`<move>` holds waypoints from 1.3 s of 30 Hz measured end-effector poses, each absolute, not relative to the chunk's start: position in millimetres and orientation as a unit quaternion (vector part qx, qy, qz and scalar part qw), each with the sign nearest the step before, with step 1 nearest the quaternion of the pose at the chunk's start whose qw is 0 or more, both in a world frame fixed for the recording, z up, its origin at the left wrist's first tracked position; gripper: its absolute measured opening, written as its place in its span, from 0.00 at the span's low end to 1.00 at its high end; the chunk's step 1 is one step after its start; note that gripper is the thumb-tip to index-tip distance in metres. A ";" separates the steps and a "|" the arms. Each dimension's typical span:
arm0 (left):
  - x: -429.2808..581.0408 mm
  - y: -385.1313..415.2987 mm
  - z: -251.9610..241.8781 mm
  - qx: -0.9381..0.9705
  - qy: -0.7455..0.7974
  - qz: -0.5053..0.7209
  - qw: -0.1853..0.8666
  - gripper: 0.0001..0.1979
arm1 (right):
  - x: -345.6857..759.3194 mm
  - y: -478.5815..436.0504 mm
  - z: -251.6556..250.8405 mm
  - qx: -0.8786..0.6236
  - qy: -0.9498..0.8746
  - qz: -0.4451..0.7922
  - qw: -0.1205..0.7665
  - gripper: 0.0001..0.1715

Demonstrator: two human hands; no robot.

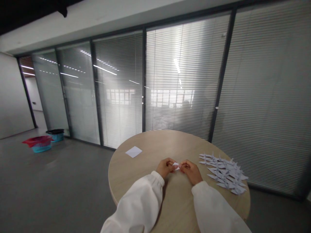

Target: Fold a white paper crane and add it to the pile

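Observation:
Between my two hands is a small folded piece of white paper (176, 166), just above the middle of the round wooden table (167, 139). My left hand (166, 167) pinches its left side with thumb and fingers. On the other side, my right hand (191, 171) is closed on the right edge. The fingers cover much of the paper, so its folds cannot be made out. Off to the left lies a flat sheet of white paper (133, 151). Many folded white paper cranes (224, 173) sit crowded together at the table's right side.
Glass partitions with blinds (179, 81) stand close behind the table. On the floor at the left are a blue bin with a red liner (41, 145) and another blue bin with a black liner (57, 136). An open doorway (34, 90) shows at far left.

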State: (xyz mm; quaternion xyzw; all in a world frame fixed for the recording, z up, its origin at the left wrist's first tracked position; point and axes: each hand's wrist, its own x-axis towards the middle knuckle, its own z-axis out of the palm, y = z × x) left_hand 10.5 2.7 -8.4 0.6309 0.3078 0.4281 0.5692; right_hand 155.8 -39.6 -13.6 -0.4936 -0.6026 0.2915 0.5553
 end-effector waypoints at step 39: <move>1.8 11.5 -10.8 0.562 0.336 0.438 0.616 0.19 | 156.4 -36.7 -21.2 -0.478 -0.655 0.199 0.549 0.16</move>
